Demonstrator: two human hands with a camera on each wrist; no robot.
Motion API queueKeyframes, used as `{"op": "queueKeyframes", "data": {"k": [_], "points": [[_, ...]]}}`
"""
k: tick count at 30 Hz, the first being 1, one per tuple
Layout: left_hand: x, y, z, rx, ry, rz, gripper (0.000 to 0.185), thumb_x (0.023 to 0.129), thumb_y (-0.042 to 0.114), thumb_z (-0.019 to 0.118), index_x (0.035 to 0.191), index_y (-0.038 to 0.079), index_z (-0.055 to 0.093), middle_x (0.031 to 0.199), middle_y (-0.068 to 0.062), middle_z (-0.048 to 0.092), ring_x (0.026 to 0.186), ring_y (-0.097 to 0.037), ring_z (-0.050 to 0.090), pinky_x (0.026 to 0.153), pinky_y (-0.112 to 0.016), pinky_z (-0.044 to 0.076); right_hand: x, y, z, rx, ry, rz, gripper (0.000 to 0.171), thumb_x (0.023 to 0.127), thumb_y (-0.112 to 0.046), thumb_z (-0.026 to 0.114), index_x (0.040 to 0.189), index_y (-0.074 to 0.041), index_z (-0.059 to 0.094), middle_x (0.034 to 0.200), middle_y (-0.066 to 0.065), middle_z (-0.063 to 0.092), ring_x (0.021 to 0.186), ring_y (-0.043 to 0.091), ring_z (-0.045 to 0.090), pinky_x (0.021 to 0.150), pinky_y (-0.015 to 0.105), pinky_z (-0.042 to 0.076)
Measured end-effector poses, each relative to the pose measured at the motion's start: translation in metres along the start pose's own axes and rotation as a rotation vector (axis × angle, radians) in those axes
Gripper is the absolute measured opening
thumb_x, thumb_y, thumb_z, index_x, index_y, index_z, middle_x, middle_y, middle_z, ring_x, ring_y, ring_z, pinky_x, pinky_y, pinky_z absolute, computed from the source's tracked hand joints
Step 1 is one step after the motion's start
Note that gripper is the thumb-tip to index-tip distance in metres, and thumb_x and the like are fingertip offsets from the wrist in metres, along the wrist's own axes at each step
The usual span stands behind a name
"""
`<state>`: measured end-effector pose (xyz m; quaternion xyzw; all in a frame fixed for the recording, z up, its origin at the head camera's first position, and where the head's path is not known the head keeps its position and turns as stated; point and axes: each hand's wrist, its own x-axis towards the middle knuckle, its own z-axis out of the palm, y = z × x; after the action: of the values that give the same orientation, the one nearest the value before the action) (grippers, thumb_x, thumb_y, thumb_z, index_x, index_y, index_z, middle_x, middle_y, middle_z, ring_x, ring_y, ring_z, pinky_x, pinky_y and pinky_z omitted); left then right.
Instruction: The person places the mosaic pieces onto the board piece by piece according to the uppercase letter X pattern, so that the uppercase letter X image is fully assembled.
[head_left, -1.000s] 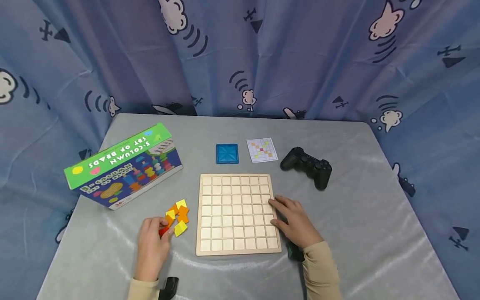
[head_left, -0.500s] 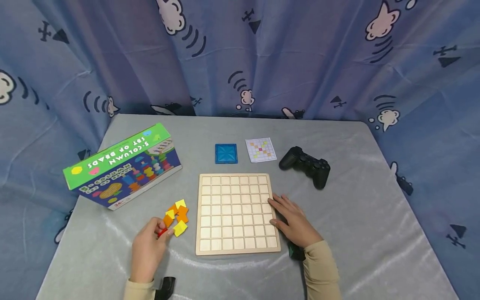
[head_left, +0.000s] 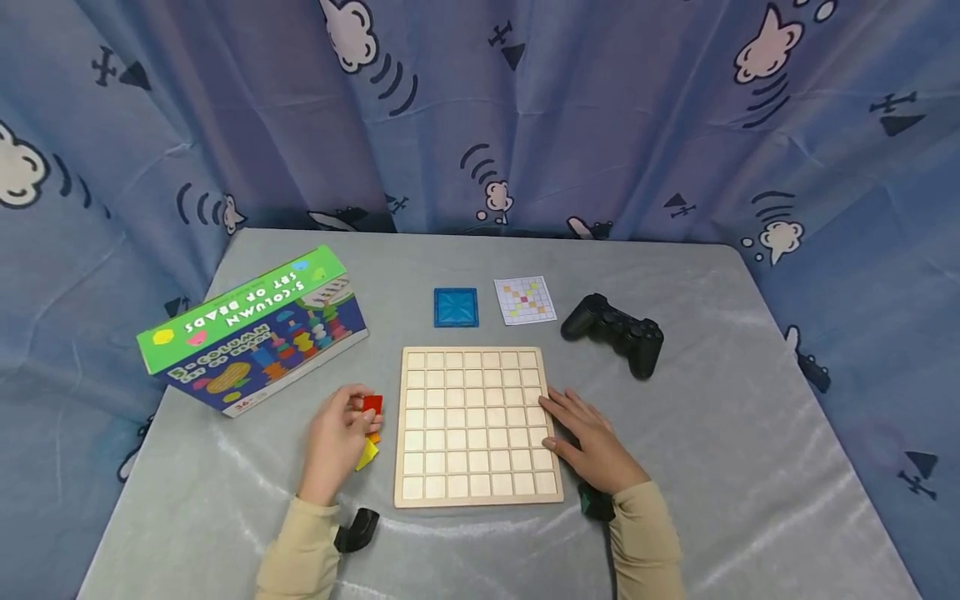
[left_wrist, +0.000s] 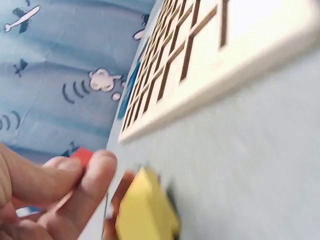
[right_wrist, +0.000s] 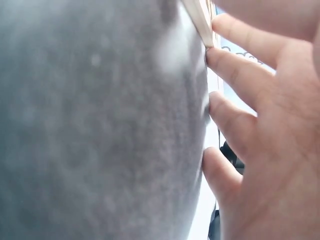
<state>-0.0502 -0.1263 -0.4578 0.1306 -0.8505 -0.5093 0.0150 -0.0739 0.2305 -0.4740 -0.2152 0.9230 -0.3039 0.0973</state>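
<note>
Left hand (head_left: 334,440) pinches red square (head_left: 373,403); right hand (head_left: 590,443) touches wooden grid (head_left: 476,427).

Red piece (head_left: 372,403) pinched; wooden grid board (head_left: 477,427) flat.

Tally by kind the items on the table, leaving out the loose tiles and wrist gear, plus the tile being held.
Wooden grid board, touched by the right hand: 1
Red tile, pinched by the left hand: 1
Blue square tray: 1
Pattern card: 1
Black game controller: 1
Bead set box: 1
Total: 6
</note>
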Motion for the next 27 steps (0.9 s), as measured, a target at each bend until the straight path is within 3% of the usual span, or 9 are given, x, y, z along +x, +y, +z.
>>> {"op": "queueKeyframes", "data": {"k": [3, 7, 10, 18, 27], "points": [[0.016, 0.007, 0.013, -0.05, -0.043, 0.023, 0.026, 0.09, -0.001, 0.062, 0.116, 0.002, 0.059, 0.1, -0.015, 0.058, 0.083, -0.023, 0.068, 0.068, -0.026, 0.056, 0.001, 0.0, -0.001, 0.003, 0.0, 0.003, 0.061, 0.092, -0.025, 0.063, 0.147, -0.014, 0.039, 0.154, 0.012, 0.031, 0.144, 0.038, 0.019, 0.112, 0.058, 0.013], [0.032, 0.017, 0.028, 0.003, -0.051, 0.109, 0.023, 0.087, 0.006, 0.069, 0.11, 0.007, 0.064, 0.094, -0.011, 0.063, 0.08, -0.02, 0.065, 0.067, -0.029, 0.054, 0.001, 0.0, 0.0, 0.004, 0.003, 0.0, 0.06, 0.092, -0.024, 0.064, 0.146, -0.014, 0.04, 0.153, 0.012, 0.032, 0.143, 0.038, 0.02, 0.112, 0.058, 0.013], [0.04, 0.023, 0.037, 0.04, -0.051, 0.135, 0.019, 0.086, 0.009, 0.072, 0.104, 0.009, 0.067, 0.091, -0.007, 0.066, 0.079, -0.02, 0.063, 0.072, -0.033, 0.053, 0.002, 0.001, 0.0, 0.002, 0.003, -0.003, 0.06, 0.092, -0.024, 0.064, 0.146, -0.014, 0.04, 0.153, 0.013, 0.033, 0.143, 0.038, 0.02, 0.112, 0.058, 0.013], [0.05, 0.025, 0.051, 0.108, -0.058, 0.114, 0.015, 0.086, 0.014, 0.072, 0.1, 0.011, 0.068, 0.087, -0.004, 0.066, 0.075, -0.019, 0.058, 0.072, -0.034, 0.05, 0.002, 0.002, 0.002, -0.003, 0.003, -0.005, 0.061, 0.092, -0.025, 0.064, 0.147, -0.014, 0.039, 0.154, 0.012, 0.032, 0.143, 0.038, 0.02, 0.111, 0.059, 0.014], [0.055, 0.021, 0.056, 0.127, -0.12, 0.159, 0.013, 0.084, 0.011, 0.074, 0.095, 0.008, 0.068, 0.089, -0.005, 0.06, 0.073, -0.018, 0.051, 0.068, -0.029, 0.045, 0.001, 0.001, 0.001, 0.005, 0.018, 0.001, 0.06, 0.092, -0.024, 0.065, 0.146, -0.015, 0.041, 0.153, 0.012, 0.034, 0.143, 0.038, 0.021, 0.111, 0.06, 0.014]]}}
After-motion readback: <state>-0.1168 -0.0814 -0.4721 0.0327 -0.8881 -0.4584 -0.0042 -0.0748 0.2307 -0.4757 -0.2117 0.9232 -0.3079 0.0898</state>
